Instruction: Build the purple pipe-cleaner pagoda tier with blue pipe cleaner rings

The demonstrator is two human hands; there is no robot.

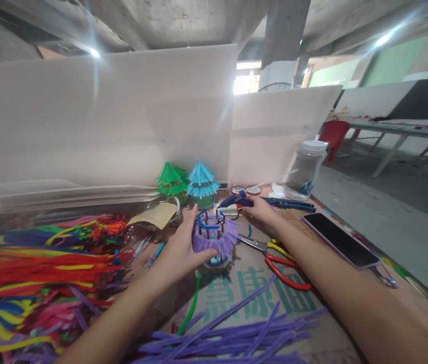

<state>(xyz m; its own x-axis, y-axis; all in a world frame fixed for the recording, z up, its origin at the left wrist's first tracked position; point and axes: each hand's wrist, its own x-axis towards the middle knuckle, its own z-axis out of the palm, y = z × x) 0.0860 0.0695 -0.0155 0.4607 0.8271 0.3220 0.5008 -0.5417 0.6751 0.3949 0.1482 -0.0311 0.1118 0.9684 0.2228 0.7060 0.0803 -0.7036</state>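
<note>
A round purple pipe-cleaner piece [217, 245] stands on the cardboard, with dark upright posts and a bent blue strip on top. My left hand [187, 242] holds it from the left side, thumb across its front and fingers behind. Just beyond it on the right, my right hand [261, 210] is closed on a dark blue glue gun [236, 198], whose tip points left above the far edge of the purple piece. Red and yellow handled scissors [269, 247] lie beside the piece, partly under my right forearm.
Green [172, 179] and light blue [201, 182] tiered pagodas stand behind. Many coloured pipe cleaners [47, 268] fill the left side; purple ones [229, 338] lie in front. A phone [340, 240], blue pliers-like tool [293, 204] and clear jar [306, 169] are on the right.
</note>
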